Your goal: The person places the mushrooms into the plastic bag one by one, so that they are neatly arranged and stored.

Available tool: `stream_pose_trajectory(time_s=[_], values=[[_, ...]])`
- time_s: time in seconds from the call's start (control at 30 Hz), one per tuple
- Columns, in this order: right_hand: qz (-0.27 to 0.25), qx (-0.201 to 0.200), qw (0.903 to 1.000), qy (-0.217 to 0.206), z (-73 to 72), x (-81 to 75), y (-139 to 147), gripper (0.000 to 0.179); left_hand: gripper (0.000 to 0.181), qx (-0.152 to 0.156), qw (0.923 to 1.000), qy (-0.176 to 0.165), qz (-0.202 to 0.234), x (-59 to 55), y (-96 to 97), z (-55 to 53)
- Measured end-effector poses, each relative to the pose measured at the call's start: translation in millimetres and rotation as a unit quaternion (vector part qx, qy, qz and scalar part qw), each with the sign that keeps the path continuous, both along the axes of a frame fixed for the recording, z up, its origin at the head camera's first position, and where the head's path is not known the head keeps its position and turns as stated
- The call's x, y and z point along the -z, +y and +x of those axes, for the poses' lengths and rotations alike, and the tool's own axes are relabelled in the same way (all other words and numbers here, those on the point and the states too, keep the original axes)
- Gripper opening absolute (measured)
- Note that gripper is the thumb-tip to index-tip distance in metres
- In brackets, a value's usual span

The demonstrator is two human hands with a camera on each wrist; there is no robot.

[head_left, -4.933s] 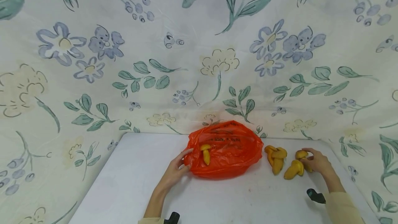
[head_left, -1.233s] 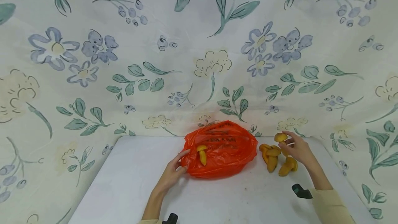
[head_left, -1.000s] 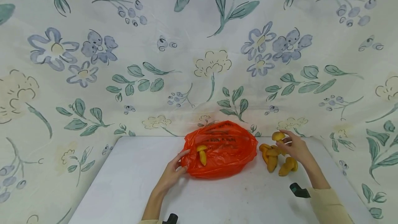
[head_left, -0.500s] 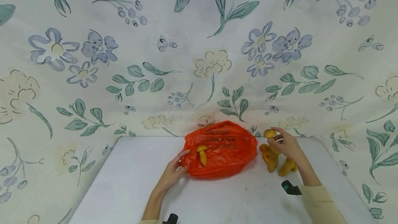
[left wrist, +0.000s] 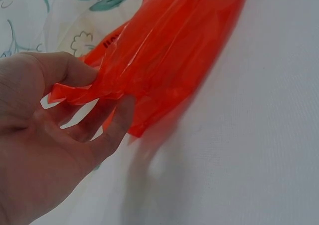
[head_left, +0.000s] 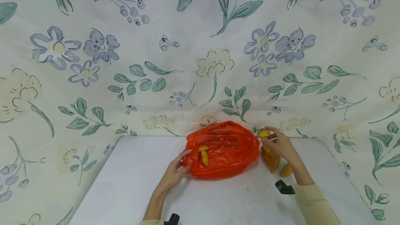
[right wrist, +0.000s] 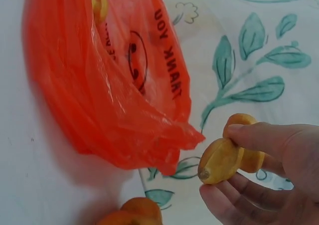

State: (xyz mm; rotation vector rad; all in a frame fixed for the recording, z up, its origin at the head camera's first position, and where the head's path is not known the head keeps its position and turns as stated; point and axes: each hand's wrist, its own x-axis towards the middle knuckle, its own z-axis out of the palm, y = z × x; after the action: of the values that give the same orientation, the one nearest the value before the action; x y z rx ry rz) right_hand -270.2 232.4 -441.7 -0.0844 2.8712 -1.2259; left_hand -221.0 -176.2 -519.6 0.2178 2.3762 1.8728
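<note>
A red plastic bag (head_left: 225,164) with dark printing lies mouth-open at the back of the white table. One yellow mushroom (head_left: 204,156) shows within it, toward the left side. The left hand (head_left: 172,173) holds the bag's left edge; in the left wrist view, its thumb and fingers pinch the red film (left wrist: 164,50). Just off the bag's right edge, the right hand (head_left: 281,145) pinches another yellow mushroom (head_left: 263,133), cap up in the head view. The right wrist view shows that mushroom's stem end (right wrist: 217,165) between thumb and fingers, close to the bag's rim (right wrist: 187,135).
Below the right hand, several mushrooms (head_left: 272,162) lie on the white table (head_left: 225,204), partly hidden by the hand. Another mushroom (head_left: 285,170) lies slightly to their right, partly behind the forearm. A flower-patterned cloth (head_left: 193,51) rises behind the table.
The right hand has lifted a mushroom from the right-hand group and carried it left to the bag's right edge. The left hand keeps its hold on the bag.
</note>
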Motion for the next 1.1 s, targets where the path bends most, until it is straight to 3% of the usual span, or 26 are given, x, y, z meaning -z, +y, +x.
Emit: stream_pose_trajectory(time_s=[0.67,1.1], values=[[-0.015,0.0,0.9999,-0.007,-5.9,-1.5,-32,0.066,0.061,-0.005,1.0,-0.005,-0.003,-2.6,1.5,2.8],[-0.018,-0.028,0.9994,0.007,-12.5,-4.5,-51,0.062,0.06,0.004,1.0,-0.005,0.006,-1.6,0.6,0.6]])
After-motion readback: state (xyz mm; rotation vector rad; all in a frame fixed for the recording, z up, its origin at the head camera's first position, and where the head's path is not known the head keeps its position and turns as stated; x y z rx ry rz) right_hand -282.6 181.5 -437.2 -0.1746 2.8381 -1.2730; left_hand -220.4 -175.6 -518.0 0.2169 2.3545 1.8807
